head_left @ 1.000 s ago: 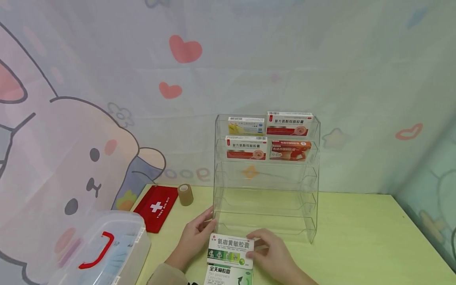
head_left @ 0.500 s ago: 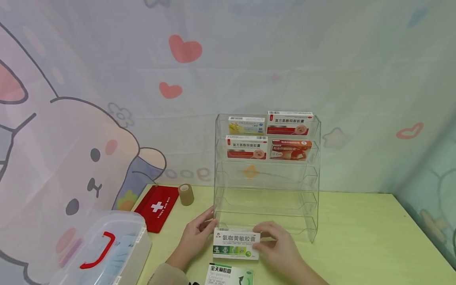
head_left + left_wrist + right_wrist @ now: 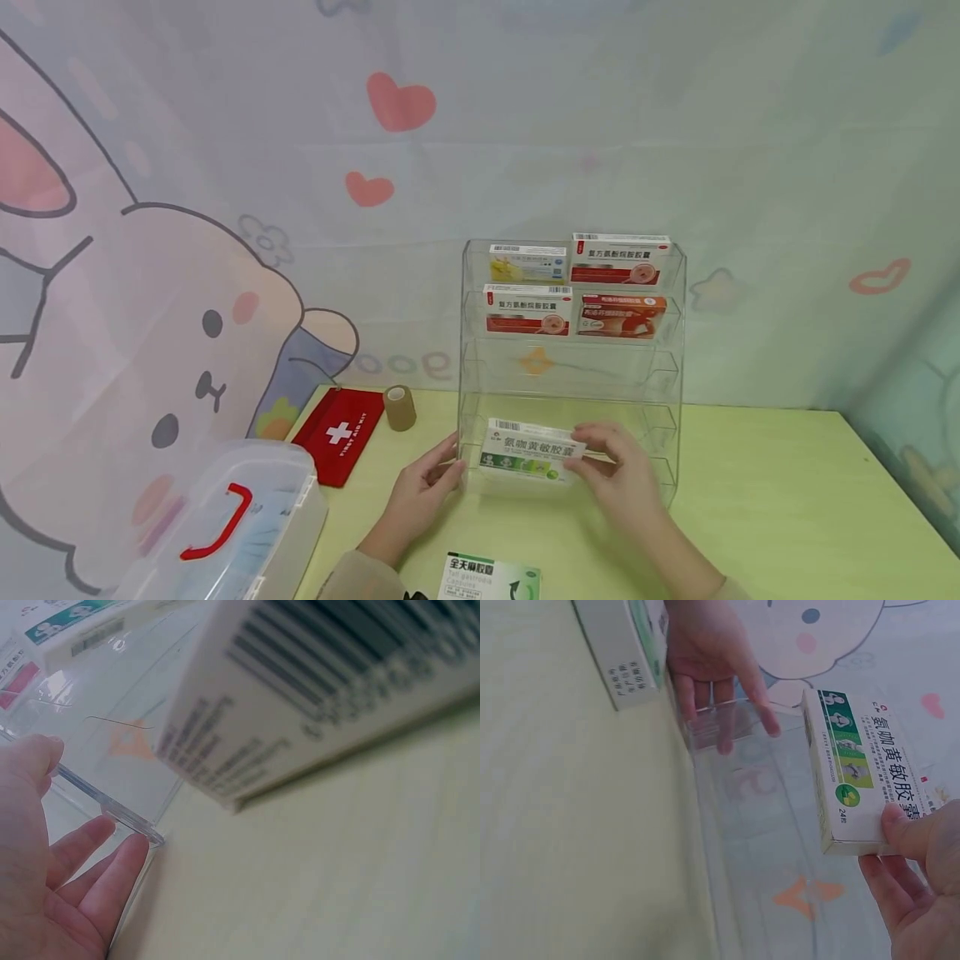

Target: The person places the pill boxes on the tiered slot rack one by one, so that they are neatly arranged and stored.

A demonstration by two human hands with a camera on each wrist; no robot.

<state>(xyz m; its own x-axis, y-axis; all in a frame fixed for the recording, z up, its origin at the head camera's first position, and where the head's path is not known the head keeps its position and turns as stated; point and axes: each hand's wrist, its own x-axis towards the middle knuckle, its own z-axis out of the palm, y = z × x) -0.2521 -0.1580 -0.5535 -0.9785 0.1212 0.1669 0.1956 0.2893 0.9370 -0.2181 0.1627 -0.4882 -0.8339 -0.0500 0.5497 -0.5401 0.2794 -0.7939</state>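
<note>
My right hand (image 3: 618, 471) pinches one end of a white and green medicine box (image 3: 528, 454) between thumb and fingers. In the head view this box is in front of the lower tiers of a clear acrylic display rack (image 3: 570, 367); whether it touches the rack cannot be told. My left hand (image 3: 420, 492) holds the rack's lower left side, with thumb and fingers about the clear edge (image 3: 112, 810). A second green and white medicine box (image 3: 491, 577) lies on the table before the rack, partly cut off by the frame.
The rack's top two tiers bear a yellow box (image 3: 527, 265), two red and white boxes (image 3: 620, 260) and an orange-red box (image 3: 622, 317). Left stand a clear-lidded case (image 3: 296, 521) with a red handle, a red first aid pouch (image 3: 341, 433) and a tan bandage roll (image 3: 400, 408).
The white and green box, held in my right hand, has risen from above the other box on the table to the rack's lower tiers. My left hand stays at the rack's side.
</note>
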